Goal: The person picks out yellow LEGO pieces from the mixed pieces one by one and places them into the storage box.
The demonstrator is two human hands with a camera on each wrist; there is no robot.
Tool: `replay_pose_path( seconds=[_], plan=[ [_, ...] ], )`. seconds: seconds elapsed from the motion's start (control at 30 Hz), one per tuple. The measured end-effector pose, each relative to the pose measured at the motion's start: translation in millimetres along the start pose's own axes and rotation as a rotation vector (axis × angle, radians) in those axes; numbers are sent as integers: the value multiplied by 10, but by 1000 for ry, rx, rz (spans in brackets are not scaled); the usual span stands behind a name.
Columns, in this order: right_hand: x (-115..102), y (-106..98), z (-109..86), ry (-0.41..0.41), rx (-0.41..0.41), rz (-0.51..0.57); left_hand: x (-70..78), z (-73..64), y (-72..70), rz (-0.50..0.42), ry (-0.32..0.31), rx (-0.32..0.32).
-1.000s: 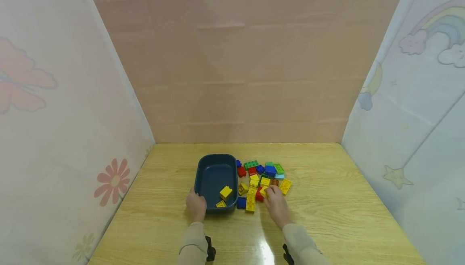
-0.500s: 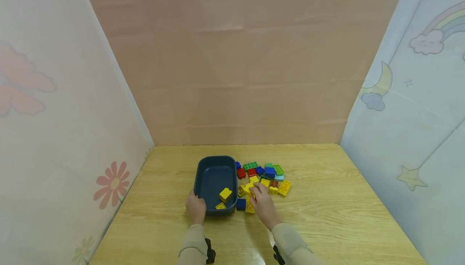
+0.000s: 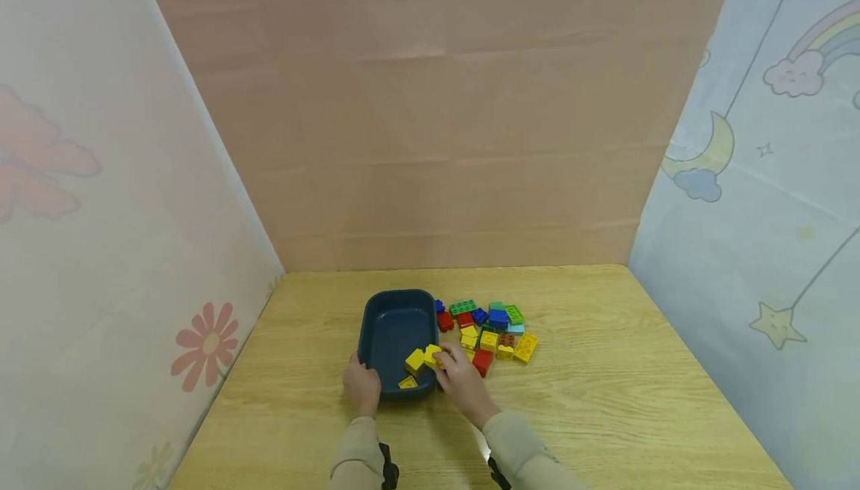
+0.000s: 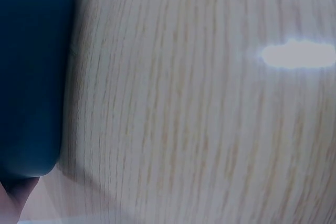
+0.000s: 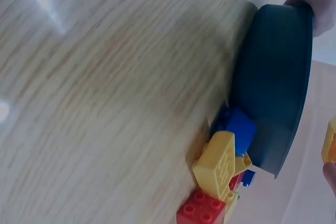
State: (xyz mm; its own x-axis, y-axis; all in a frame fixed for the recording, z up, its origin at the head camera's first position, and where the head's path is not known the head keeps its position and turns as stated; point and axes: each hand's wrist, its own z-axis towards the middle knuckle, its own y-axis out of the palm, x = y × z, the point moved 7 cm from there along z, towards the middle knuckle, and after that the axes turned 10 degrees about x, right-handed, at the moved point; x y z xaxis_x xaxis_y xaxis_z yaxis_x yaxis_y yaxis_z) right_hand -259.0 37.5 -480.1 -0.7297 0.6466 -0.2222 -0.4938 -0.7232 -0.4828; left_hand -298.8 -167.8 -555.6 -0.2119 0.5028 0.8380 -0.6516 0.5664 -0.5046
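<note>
A dark blue tub (image 3: 393,333) stands on the table, and my left hand (image 3: 363,385) grips its near left side with the thumb over the rim. Inside lie a yellow brick (image 3: 414,361) and a smaller yellow piece (image 3: 407,382). My right hand (image 3: 465,385) pinches another yellow toy brick (image 3: 432,356) over the tub's right rim. In the right wrist view this held brick (image 5: 330,142) shows at the right edge by a fingertip. The left wrist view catches the tub's outer wall (image 4: 34,77) and a bit of the left hand (image 4: 16,200).
Loose toy bricks lie right of the tub, among them a red brick (image 3: 481,361), a blue brick (image 3: 498,319), a green brick (image 3: 462,307) and a yellow brick (image 3: 526,348). A blue brick (image 5: 239,129) sits close against the tub's wall. Paper-covered walls (image 3: 430,139) surround the wooden table (image 3: 605,400).
My right hand has moved left from the brick pile to the tub's right rim, carrying the yellow brick. The left hand has stayed on the tub.
</note>
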Motion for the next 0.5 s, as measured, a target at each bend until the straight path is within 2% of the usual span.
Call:
replay_pose_path(
  seconds=[0.17, 0.5],
  plan=[
    [-89, 81, -25, -53, -42, 31, -11, -8, 2, -10, 6, 1],
    [-177, 201, -63, -70, -125, 82, -13, 12, 20, -11, 13, -1]
  ],
)
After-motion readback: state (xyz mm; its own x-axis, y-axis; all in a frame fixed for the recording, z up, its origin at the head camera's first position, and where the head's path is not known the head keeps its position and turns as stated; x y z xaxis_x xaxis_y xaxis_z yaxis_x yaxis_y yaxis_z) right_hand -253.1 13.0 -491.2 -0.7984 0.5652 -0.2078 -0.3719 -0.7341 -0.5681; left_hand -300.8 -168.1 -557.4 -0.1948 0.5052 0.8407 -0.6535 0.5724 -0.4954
